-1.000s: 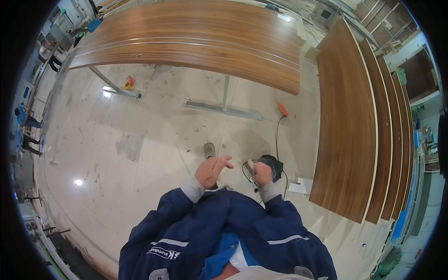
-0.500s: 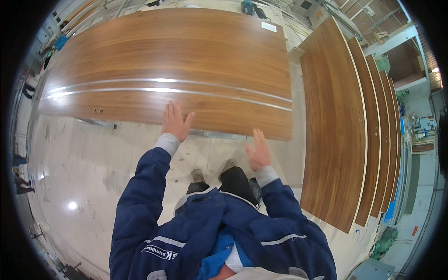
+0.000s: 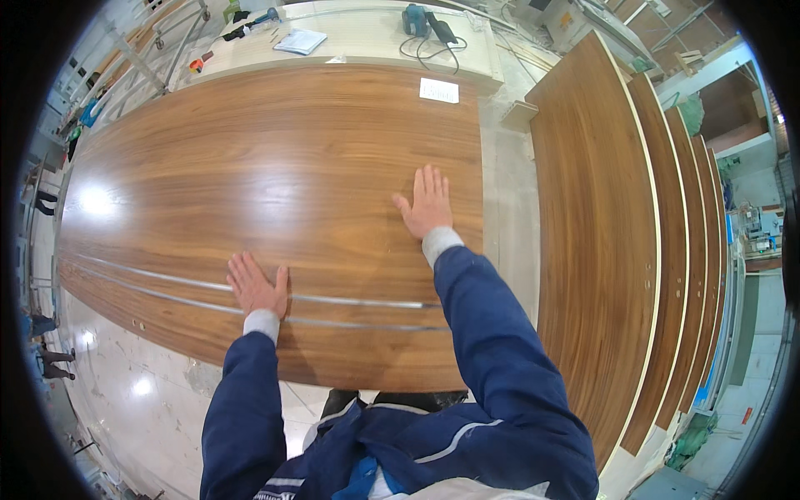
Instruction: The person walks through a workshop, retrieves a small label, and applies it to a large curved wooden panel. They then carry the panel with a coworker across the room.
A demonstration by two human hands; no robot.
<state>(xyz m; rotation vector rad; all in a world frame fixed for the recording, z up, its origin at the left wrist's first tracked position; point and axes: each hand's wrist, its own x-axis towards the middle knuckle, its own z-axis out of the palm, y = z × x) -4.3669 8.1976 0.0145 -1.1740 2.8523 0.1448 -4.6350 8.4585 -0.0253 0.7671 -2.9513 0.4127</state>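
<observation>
A large brown wood-grain door panel (image 3: 333, 192) lies flat before me, with two thin silver strips (image 3: 358, 300) running along its near part. My left hand (image 3: 257, 285) rests spread on the panel, over the strips. Farther off and to the right, my right hand (image 3: 427, 202) lies with fingers extended on the panel's surface, near its right edge. Neither hand grips anything. A white label (image 3: 439, 91) is stuck at the panel's far right corner. Small holes (image 3: 138, 323) show near its left front edge.
Several matching panels (image 3: 596, 225) stand in a row on the right. Behind the flat panel, a pale bench (image 3: 367, 33) carries a teal power tool (image 3: 414, 21) with a black cable and a folded paper (image 3: 301, 41). An orange tape measure (image 3: 197, 65) is at the far left.
Both hands have come down onto the panel, the right reaching farther forward. The panel now appears nearer to my body, and the bench beyond it has come into view.
</observation>
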